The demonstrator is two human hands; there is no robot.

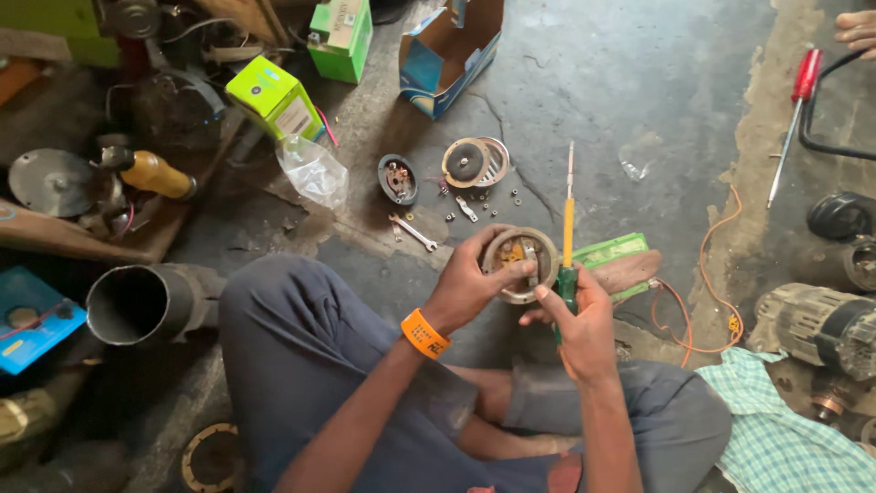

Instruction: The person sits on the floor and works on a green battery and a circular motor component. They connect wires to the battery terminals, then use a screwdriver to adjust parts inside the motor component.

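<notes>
My left hand (465,283), with an orange wristband, grips a round metal motor part (522,260) with brass-coloured pieces inside, thumb pressed on its face. My right hand (582,321) holds a screwdriver (568,233) with a green and yellow handle, its shaft pointing up and away, and a finger touches the round part's lower rim. Both hands are over my crossed legs in dark trousers. On the floor beyond lie a small spanner (412,232), a dark round cap (398,179), a round disc with a grille (474,162) and loose screws.
Green boxes (274,97), a blue open carton (447,50) and a clear plastic bag (313,171) lie at the back. A metal pipe (141,303) sits left. A red screwdriver (792,119), an orange wire (707,274), motors (821,324) and a checked cloth (785,429) lie right. Another person's hand (858,29) shows top right.
</notes>
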